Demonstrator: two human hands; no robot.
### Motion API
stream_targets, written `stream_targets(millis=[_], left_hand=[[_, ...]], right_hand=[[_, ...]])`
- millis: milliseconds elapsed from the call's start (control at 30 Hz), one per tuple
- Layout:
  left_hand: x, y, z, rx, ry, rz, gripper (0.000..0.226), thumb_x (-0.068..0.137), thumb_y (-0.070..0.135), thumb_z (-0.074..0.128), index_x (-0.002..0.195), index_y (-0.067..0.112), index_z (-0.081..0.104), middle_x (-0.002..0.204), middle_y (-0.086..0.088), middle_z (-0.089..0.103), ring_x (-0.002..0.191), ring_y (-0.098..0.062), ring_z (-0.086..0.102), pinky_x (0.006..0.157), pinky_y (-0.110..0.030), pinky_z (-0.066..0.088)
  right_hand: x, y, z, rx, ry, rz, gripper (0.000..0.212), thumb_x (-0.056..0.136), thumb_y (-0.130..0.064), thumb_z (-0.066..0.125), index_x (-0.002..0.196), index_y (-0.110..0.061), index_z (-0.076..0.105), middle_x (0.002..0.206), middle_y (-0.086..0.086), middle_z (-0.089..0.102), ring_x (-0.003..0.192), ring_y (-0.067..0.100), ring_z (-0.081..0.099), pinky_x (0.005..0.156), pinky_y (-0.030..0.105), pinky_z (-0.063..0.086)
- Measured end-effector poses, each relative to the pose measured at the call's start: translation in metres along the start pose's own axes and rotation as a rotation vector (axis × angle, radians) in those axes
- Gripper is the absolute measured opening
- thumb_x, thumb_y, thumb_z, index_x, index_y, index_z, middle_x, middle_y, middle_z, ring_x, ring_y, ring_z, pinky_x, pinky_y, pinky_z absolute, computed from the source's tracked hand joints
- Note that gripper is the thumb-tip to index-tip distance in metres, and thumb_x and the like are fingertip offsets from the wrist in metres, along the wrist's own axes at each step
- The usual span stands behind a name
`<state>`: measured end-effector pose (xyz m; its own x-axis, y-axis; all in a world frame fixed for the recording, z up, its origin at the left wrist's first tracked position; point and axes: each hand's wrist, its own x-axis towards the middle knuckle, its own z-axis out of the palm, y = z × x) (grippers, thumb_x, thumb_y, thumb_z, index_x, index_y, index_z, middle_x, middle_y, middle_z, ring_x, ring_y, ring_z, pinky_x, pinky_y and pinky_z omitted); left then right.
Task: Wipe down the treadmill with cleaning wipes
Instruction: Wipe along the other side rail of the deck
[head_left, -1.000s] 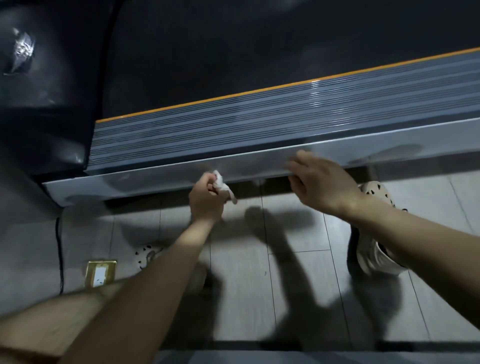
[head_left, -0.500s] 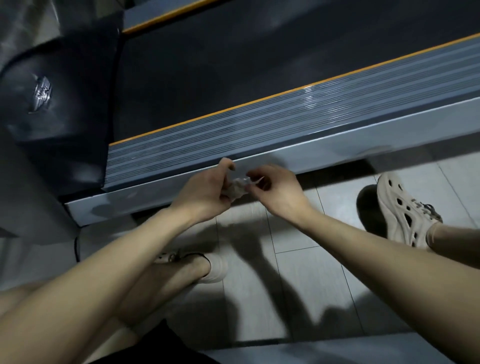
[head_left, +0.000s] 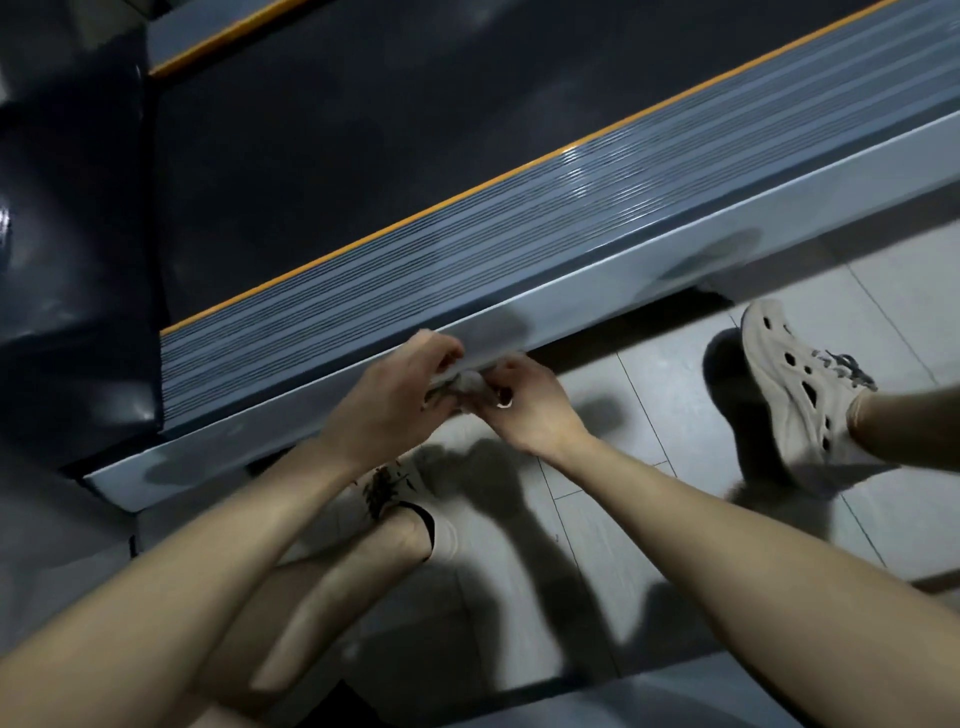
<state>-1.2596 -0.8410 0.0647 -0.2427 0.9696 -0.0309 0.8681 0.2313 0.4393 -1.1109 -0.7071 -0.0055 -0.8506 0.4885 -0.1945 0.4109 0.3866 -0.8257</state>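
Note:
The treadmill runs diagonally across the upper view: a dark belt (head_left: 363, 130), a ribbed grey side rail (head_left: 467, 244) with an orange stripe, and a pale side frame (head_left: 649, 270) below it. Just in front of that frame, my left hand (head_left: 395, 395) and my right hand (head_left: 524, 410) meet and both pinch a small crumpled wipe (head_left: 467, 382). The wipe is greyish and mostly hidden between my fingers.
A dark motor cover (head_left: 67, 234) sits at the left end of the treadmill. Grey floor tiles (head_left: 649, 415) lie below. My right foot in a pale perforated shoe (head_left: 795, 395) is at the right; my left shoe (head_left: 405, 499) is under my left forearm.
One second ago my left hand alone held the wipe and my right hand rested on the frame. My hands have since come together on the wipe; the view has shifted left and back.

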Motion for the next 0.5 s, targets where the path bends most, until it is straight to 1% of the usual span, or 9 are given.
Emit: stream_targets(millis=[67, 100, 133, 200, 233, 333, 400, 433, 500], left_hand=[[0.013, -0.018, -0.004, 0.245, 0.039, 0.182, 0.045, 0.092, 0.02, 0.078, 0.133, 0.007, 0.062, 0.135, -0.011, 0.06, 0.123, -0.031, 0.062, 0.102, -0.048, 0.053], [0.023, -0.028, -0.007, 0.33, 0.084, 0.223, 0.044, 0.095, 0.022, 0.076, 0.133, 0.003, 0.064, 0.139, -0.016, 0.06, 0.129, -0.036, 0.059, 0.109, -0.051, 0.049], [0.033, -0.039, -0.01, 0.392, 0.127, 0.236, 0.044, 0.099, 0.025, 0.072, 0.135, 0.001, 0.064, 0.141, -0.02, 0.059, 0.133, -0.039, 0.057, 0.113, -0.053, 0.045], [0.051, -0.059, -0.013, 0.455, 0.139, 0.226, 0.045, 0.106, 0.031, 0.062, 0.14, 0.001, 0.06, 0.147, -0.022, 0.056, 0.138, -0.042, 0.053, 0.117, -0.056, 0.039], [0.056, -0.066, -0.012, 0.469, 0.119, 0.225, 0.046, 0.108, 0.033, 0.058, 0.142, 0.002, 0.058, 0.148, -0.022, 0.054, 0.138, -0.043, 0.052, 0.117, -0.057, 0.038], [0.064, -0.074, -0.007, 0.483, 0.11, 0.248, 0.044, 0.108, 0.031, 0.055, 0.142, 0.003, 0.056, 0.148, -0.023, 0.053, 0.137, -0.044, 0.051, 0.116, -0.059, 0.037], [0.063, -0.076, -0.007, 0.435, 0.109, 0.254, 0.043, 0.106, 0.027, 0.054, 0.142, 0.002, 0.058, 0.148, -0.023, 0.053, 0.136, -0.044, 0.051, 0.116, -0.059, 0.037], [0.063, -0.077, -0.008, 0.408, 0.111, 0.251, 0.043, 0.105, 0.025, 0.054, 0.141, 0.002, 0.059, 0.148, -0.023, 0.053, 0.136, -0.044, 0.051, 0.115, -0.059, 0.037], [0.063, -0.081, -0.009, 0.373, 0.106, 0.244, 0.044, 0.101, 0.021, 0.054, 0.141, 0.003, 0.059, 0.148, -0.023, 0.053, 0.136, -0.043, 0.05, 0.115, -0.06, 0.037]], right_hand=[[0.0, 0.013, 0.007, 0.053, 0.163, 0.121, 0.025, 0.098, -0.037, 0.073, 0.091, -0.013, 0.078, 0.081, -0.007, 0.064, 0.084, 0.019, 0.064, 0.071, 0.029, 0.044], [0.001, 0.018, 0.008, 0.134, 0.256, 0.217, 0.015, 0.097, -0.032, 0.074, 0.096, -0.018, 0.076, 0.081, -0.014, 0.062, 0.082, 0.014, 0.061, 0.071, 0.025, 0.041], [0.005, 0.022, 0.01, 0.237, 0.35, 0.326, 0.011, 0.095, -0.03, 0.075, 0.104, -0.024, 0.072, 0.082, -0.017, 0.063, 0.08, 0.01, 0.061, 0.071, 0.023, 0.04], [0.014, 0.028, 0.012, 0.423, 0.554, 0.5, 0.025, 0.094, -0.031, 0.075, 0.112, -0.028, 0.059, 0.08, -0.013, 0.066, 0.074, 0.007, 0.062, 0.067, 0.025, 0.041], [0.02, 0.03, 0.013, 0.474, 0.654, 0.553, 0.026, 0.095, -0.031, 0.074, 0.113, -0.027, 0.056, 0.079, -0.01, 0.066, 0.073, 0.005, 0.061, 0.065, 0.026, 0.039], [0.039, 0.023, 0.02, 0.593, 0.868, 0.605, 0.012, 0.098, -0.028, 0.069, 0.102, -0.026, 0.058, 0.086, -0.005, 0.068, 0.078, 0.011, 0.063, 0.069, 0.024, 0.041], [0.046, 0.001, 0.044, 0.619, 0.917, 0.572, 0.012, 0.1, -0.025, 0.067, 0.093, -0.026, 0.057, 0.087, -0.002, 0.066, 0.079, 0.016, 0.062, 0.071, 0.024, 0.043], [0.047, -0.014, 0.062, 0.606, 0.888, 0.533, 0.014, 0.1, -0.024, 0.067, 0.091, -0.025, 0.057, 0.087, -0.001, 0.064, 0.079, 0.016, 0.061, 0.071, 0.024, 0.044], [0.043, -0.043, 0.097, 0.572, 0.722, 0.441, 0.014, 0.099, -0.023, 0.069, 0.09, -0.023, 0.058, 0.09, 0.0, 0.063, 0.081, 0.015, 0.059, 0.073, 0.024, 0.046]])
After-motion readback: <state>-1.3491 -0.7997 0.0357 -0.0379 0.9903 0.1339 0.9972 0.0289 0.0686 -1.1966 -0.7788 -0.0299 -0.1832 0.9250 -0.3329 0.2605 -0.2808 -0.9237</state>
